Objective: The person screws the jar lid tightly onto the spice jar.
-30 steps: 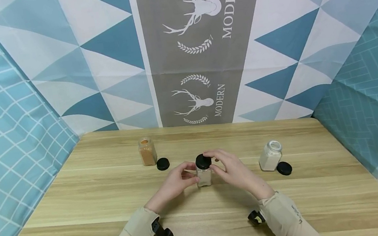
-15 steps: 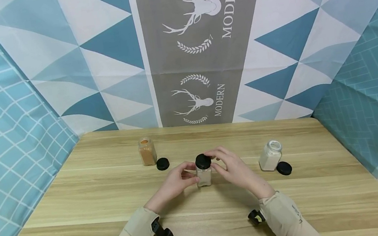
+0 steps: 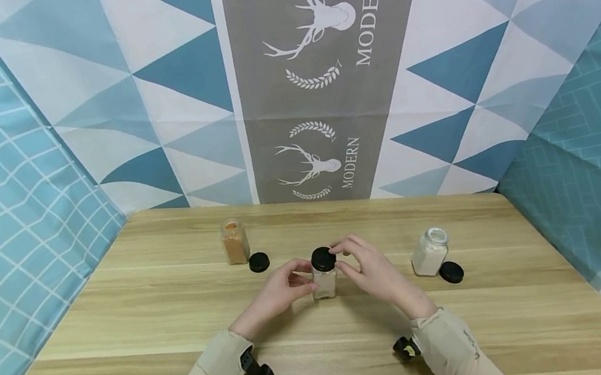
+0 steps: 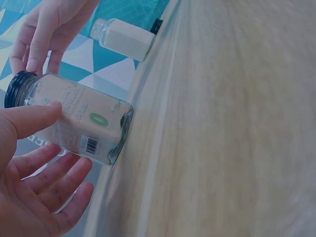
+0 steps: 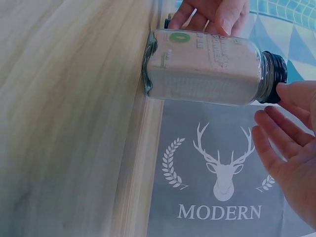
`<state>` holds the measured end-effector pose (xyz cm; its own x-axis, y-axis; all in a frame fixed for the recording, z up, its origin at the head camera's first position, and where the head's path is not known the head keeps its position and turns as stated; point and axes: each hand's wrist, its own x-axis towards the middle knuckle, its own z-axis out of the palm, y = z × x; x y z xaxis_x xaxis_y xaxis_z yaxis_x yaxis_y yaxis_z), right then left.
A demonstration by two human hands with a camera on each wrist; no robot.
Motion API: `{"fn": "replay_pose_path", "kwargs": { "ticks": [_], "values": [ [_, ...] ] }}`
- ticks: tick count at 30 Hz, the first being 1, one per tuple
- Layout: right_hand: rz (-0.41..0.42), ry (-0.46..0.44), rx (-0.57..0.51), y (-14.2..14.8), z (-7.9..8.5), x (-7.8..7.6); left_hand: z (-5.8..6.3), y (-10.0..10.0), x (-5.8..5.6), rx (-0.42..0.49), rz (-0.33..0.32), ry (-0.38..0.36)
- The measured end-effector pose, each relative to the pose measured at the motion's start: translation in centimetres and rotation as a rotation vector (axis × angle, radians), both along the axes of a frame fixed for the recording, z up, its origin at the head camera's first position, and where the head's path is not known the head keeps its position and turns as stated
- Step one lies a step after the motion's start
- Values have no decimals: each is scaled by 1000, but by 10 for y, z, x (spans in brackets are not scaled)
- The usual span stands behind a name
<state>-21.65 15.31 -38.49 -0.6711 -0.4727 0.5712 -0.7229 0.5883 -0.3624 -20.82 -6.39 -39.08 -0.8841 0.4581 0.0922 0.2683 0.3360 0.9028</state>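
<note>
A square glass spice jar [image 3: 324, 285] with pale powder stands upright on the table, with a black screw lid [image 3: 323, 259] on its neck. My left hand [image 3: 280, 291] holds the jar's body from the left; its thumb lies across the glass in the left wrist view, the other fingers spread behind. From the right, my right hand [image 3: 371, 272] has thumb and forefinger at the lid's edge. In the right wrist view the thumb presses the lid's rim, while the remaining fingers hang loosely below. Green print and a barcode show on the jar [image 4: 81, 118].
Back left stands an uncapped jar of orange powder [image 3: 236, 246], its black lid [image 3: 259, 262] beside it. To the right are an uncapped jar of white powder [image 3: 429, 252] and another black lid [image 3: 451, 272]. Patterned cloth [image 3: 299, 98] hangs behind the wooden table [image 3: 180, 313].
My right forefinger has slid from over the lid's top toward its right edge. The left hand and the jar keep their place; the head view has tilted slightly.
</note>
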Motion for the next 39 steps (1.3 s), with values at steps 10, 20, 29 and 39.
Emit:
{"fn": "replay_pose_path", "kwargs": {
  "ticks": [10,20,29,39],
  "values": [
    [59,-38,-35,-3,-1,0,-34,0,-21,-1,20,3],
    [74,-73,-7,-5,-1,-1,-34,-2,-21,-16,27,8],
    [62,-109,6,-10,1,0,-34,-2,-21,-3,22,-1],
    [71,-129,10,-14,3,1,-34,-2,-22,-27,13,6]
  ]
}}
